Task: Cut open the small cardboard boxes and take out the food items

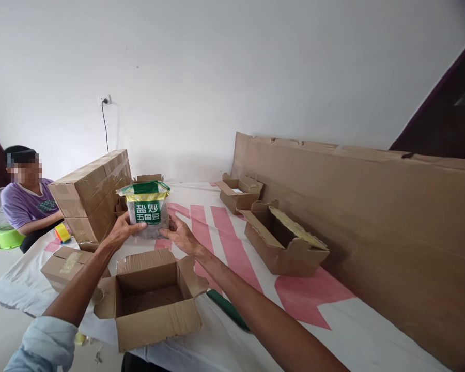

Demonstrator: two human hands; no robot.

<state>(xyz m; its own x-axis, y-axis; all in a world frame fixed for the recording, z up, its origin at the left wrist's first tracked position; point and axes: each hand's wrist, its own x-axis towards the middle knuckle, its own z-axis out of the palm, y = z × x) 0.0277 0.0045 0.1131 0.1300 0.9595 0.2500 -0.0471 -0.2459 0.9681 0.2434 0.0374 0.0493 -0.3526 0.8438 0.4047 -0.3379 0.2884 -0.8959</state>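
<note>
Both my hands hold up a clear snack bag (pixel 147 209) with a green and yellow top and a green label with white characters. My left hand (pixel 122 231) grips its lower left side, fingers wrapped round it. My right hand (pixel 181 233) supports its lower right side. The bag hangs above and behind an open, empty cardboard box (pixel 152 298) near the table's front edge.
A white and pink cloth covers the table (pixel 333 320). Two more open boxes (pixel 284 239) (pixel 238 191) lie at the right, by a long cardboard sheet (pixel 372 217). Taped cartons (pixel 93 194) stand at left, a sealed small box (pixel 64 266), tape roll (pixel 62 232), green knife (pixel 228 310). A seated person (pixel 25 199) at far left.
</note>
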